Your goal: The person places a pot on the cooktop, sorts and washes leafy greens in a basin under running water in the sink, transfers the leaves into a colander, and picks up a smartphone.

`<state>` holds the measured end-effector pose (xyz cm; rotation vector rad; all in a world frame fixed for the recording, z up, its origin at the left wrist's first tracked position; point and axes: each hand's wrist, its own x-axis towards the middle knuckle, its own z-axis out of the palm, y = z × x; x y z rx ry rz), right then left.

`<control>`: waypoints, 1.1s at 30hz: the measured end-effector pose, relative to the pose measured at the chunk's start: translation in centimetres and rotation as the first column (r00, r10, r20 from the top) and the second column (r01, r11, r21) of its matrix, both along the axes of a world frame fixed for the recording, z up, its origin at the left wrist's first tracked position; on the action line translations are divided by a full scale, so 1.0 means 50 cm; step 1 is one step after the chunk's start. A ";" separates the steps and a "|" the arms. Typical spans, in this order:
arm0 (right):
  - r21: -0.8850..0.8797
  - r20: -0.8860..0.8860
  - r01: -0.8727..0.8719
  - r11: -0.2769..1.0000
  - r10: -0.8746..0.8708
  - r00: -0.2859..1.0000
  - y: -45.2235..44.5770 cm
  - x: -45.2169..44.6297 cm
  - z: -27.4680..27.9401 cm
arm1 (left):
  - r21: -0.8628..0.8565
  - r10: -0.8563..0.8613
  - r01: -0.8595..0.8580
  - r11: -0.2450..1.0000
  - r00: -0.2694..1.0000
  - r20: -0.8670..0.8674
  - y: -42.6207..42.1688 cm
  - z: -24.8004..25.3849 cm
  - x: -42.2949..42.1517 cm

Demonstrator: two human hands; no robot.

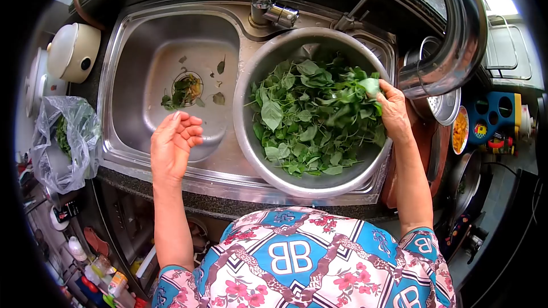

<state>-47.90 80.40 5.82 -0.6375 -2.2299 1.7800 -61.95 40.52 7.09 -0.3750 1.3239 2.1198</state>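
A large metal bowl (246,137) full of leafy greens (308,120) sits on the right side of the steel sink unit. At the bowl's right side, my right hand (393,108) is closed on a bunch of the greens. My left hand (178,140) is raised over the front of the sink basin (142,102), palm up, its fingers loosely curled and apart with nothing in them. Scraps of leaves (186,89) lie around the drain on the basin floor.
A faucet (264,5) stands behind the sink, and a thick metal pipe (456,40) arches at the right. On the left are a cream pot (74,52) and a plastic bag (83,131) of greens. A brown board (436,159) and a bowl of orange pieces (459,131) lie at the right.
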 end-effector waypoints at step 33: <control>0.480 0.530 -0.264 0.836 -0.037 0.847 -0.078 0.027 0.038 | -0.925 -0.930 0.119 0.361 0.118 -0.347 0.263 -0.040 0.081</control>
